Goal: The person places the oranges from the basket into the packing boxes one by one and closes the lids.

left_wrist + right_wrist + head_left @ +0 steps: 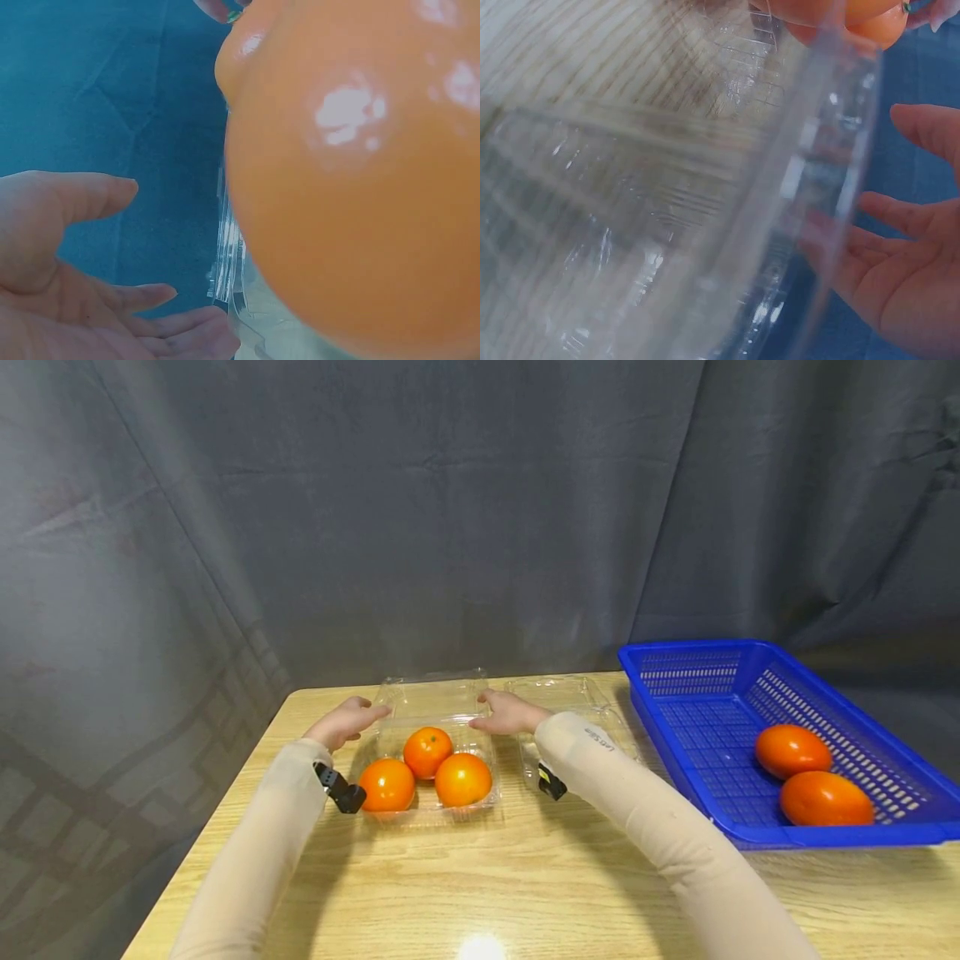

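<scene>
A clear plastic clamshell box [495,781] stands on the table with its lid [431,697] raised at the back. Three oranges lie in it: a left orange [387,786], a right orange [463,780] and a rear orange [428,752]. My left hand [347,723] is at the left side of the box by the lid, fingers extended. At the lid's right side is my right hand [510,712], thumb and fingers spread apart. Neither hand grips anything; whether fingertips touch the plastic I cannot tell. The left wrist view is largely filled by a nearby orange [352,187].
A second clear clamshell box [558,693] lies open to the right, partly behind my right forearm. Farther right, a blue plastic basket [675,752] holds two red-orange fruits [792,751]. Grey curtain [450,527] hangs behind the wooden table [420,885].
</scene>
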`<action>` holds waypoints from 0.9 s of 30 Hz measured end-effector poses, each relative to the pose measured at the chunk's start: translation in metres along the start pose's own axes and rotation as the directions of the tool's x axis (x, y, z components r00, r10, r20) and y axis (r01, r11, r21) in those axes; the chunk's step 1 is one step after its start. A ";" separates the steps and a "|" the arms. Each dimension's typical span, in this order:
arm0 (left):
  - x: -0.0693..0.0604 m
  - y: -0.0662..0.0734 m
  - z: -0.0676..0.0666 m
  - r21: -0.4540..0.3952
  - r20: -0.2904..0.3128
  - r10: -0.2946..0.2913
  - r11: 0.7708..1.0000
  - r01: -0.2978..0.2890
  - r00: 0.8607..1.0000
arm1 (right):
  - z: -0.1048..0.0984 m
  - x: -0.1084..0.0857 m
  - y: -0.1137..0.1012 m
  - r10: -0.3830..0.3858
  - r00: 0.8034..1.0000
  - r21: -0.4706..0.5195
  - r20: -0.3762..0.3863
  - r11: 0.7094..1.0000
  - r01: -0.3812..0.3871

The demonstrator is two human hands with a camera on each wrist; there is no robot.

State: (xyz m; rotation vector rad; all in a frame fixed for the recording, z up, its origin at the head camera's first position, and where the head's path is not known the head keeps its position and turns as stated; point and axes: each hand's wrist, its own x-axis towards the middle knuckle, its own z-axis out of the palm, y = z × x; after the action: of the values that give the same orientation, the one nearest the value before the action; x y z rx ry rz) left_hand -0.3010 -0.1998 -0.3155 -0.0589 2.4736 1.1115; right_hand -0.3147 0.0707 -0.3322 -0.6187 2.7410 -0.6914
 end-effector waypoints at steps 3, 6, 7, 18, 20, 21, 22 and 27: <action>-0.001 0.001 0.000 -0.020 -0.003 -0.001 1.000 0.001 1.000 | -0.001 0.000 0.001 -0.004 1.000 0.020 -0.007 1.000 0.004; -0.003 0.001 -0.001 -0.032 -0.007 0.001 0.999 -0.001 1.000 | -0.002 0.000 0.002 0.003 1.000 0.039 -0.025 0.999 -0.002; -0.003 0.001 -0.001 -0.037 -0.007 0.005 0.999 -0.005 1.000 | -0.002 0.000 0.002 0.009 0.999 0.047 -0.031 0.999 -0.007; -0.005 0.002 -0.004 -0.094 -0.009 0.005 0.996 -0.006 1.000 | -0.004 0.000 0.002 0.082 0.991 0.172 -0.103 0.983 -0.064; -0.005 0.002 -0.004 -0.103 -0.012 -0.002 0.995 0.001 1.000 | -0.004 0.000 0.003 0.100 0.988 0.193 -0.117 0.978 -0.076; -0.004 0.002 -0.004 -0.109 -0.014 -0.005 0.994 0.004 1.000 | -0.004 0.001 0.003 0.103 0.987 0.198 -0.123 0.977 -0.077; -0.004 0.002 -0.004 -0.114 -0.016 -0.007 0.994 0.005 1.000 | -0.004 0.001 0.004 0.106 0.986 0.204 -0.129 0.976 -0.078; -0.003 0.002 -0.003 -0.135 -0.017 -0.007 0.991 0.004 1.000 | -0.003 0.001 0.005 0.121 0.980 0.257 -0.155 0.963 -0.079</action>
State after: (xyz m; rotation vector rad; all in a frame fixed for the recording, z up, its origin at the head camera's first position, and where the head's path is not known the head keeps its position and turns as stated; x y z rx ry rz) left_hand -0.2996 -0.2012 -0.3108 -0.1158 2.4091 1.2799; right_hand -0.3183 0.0758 -0.3324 -0.3773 2.7482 -1.0880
